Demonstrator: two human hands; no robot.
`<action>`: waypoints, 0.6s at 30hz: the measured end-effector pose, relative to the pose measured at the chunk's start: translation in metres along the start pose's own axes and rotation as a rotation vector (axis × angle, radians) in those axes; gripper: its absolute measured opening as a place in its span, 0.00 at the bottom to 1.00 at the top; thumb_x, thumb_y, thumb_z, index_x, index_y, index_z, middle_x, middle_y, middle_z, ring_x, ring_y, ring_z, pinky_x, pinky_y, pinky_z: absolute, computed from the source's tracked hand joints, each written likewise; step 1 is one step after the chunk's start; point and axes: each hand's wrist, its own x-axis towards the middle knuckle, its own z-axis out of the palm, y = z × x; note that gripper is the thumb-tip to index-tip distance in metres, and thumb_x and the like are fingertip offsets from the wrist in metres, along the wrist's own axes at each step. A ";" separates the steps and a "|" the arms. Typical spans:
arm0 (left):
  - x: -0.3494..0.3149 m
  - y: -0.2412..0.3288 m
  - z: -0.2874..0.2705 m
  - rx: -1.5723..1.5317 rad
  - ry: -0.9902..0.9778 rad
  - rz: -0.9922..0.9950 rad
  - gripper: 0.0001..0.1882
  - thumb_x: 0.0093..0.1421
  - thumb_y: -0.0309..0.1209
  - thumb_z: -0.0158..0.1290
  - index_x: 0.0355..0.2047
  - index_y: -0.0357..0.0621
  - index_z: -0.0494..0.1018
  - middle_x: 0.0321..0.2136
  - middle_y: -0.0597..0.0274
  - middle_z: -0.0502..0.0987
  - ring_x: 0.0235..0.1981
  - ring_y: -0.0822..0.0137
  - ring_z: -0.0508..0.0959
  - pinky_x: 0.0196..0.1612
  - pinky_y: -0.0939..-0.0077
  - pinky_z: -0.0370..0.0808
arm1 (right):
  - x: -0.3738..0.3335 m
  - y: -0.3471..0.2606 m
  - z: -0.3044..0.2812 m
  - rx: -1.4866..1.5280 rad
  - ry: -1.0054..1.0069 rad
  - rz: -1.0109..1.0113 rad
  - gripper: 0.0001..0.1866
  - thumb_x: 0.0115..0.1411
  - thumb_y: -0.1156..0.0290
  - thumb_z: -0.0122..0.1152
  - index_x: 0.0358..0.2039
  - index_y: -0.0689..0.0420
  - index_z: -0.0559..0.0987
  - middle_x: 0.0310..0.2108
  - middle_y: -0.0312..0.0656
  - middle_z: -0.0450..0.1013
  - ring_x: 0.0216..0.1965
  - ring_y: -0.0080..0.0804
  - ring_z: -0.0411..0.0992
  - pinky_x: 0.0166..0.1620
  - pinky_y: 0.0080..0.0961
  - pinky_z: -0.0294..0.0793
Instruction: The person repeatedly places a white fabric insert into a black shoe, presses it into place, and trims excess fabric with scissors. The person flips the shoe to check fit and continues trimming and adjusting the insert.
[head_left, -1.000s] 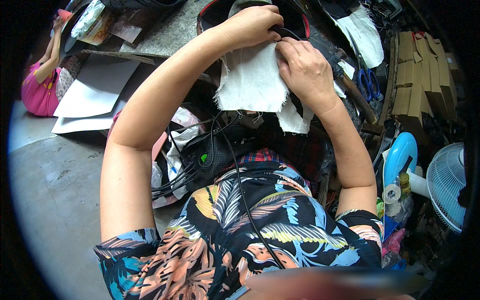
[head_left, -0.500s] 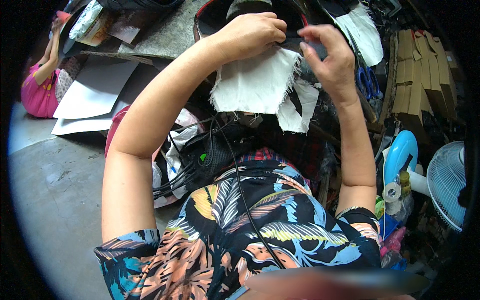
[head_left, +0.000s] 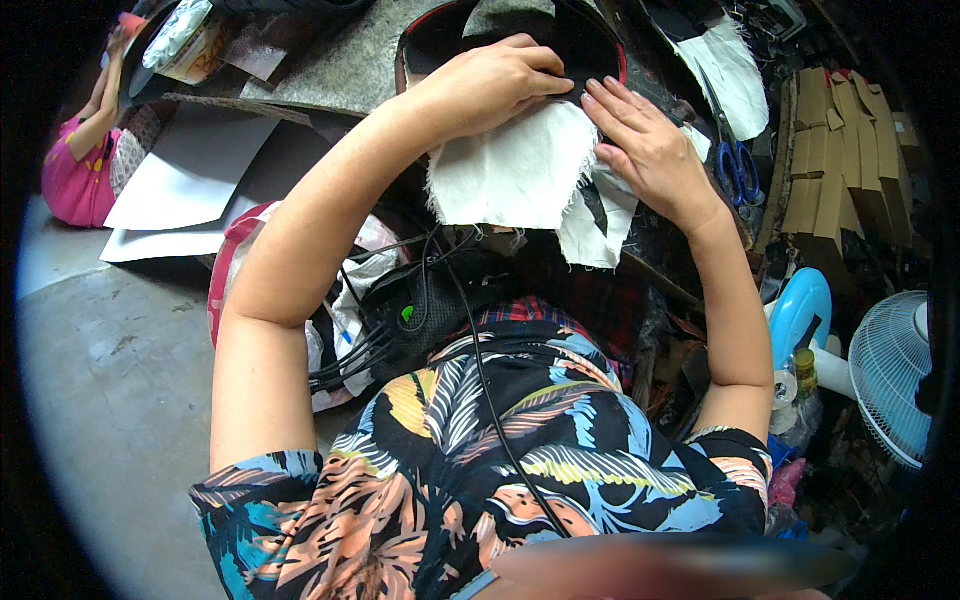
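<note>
White frayed cloth (head_left: 510,180), black curved red-rimmed piece (head_left: 588,45), left fingers (head_left: 545,86) bent, grip unclear, right fingers (head_left: 612,112) outstretched

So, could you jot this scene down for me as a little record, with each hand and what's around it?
Left hand: fingers bent, at the top of the white cloth; grip unclear
Right hand: fingers extended, near the cloth's upper right edge
White cloth: edges frayed
Beyond the hands: dark piece with red edging
To the right: blue-handled scissors, stacked cardboard, fan
To the left: white sheets, another person in pink
</note>
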 end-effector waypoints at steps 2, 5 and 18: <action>-0.004 0.005 0.000 0.118 0.017 0.019 0.16 0.61 0.31 0.57 0.49 0.49 0.81 0.46 0.61 0.78 0.51 0.59 0.77 0.53 0.68 0.77 | -0.005 -0.004 0.001 -0.042 -0.067 0.028 0.27 0.67 0.59 0.56 0.65 0.52 0.71 0.68 0.43 0.64 0.70 0.39 0.58 0.72 0.42 0.56; -0.008 0.010 -0.001 0.102 0.018 0.015 0.13 0.60 0.30 0.58 0.46 0.47 0.81 0.45 0.61 0.77 0.49 0.59 0.77 0.52 0.67 0.77 | -0.008 -0.002 0.000 0.007 -0.018 0.025 0.28 0.66 0.53 0.57 0.63 0.51 0.73 0.66 0.40 0.66 0.69 0.36 0.62 0.71 0.41 0.57; -0.012 0.016 -0.002 -0.072 0.242 -0.218 0.18 0.53 0.32 0.66 0.41 0.46 0.71 0.39 0.59 0.75 0.41 0.54 0.79 0.45 0.65 0.78 | -0.093 0.083 -0.056 -0.138 -0.227 0.994 0.16 0.59 0.61 0.67 0.42 0.57 0.81 0.33 0.45 0.77 0.35 0.41 0.77 0.41 0.35 0.74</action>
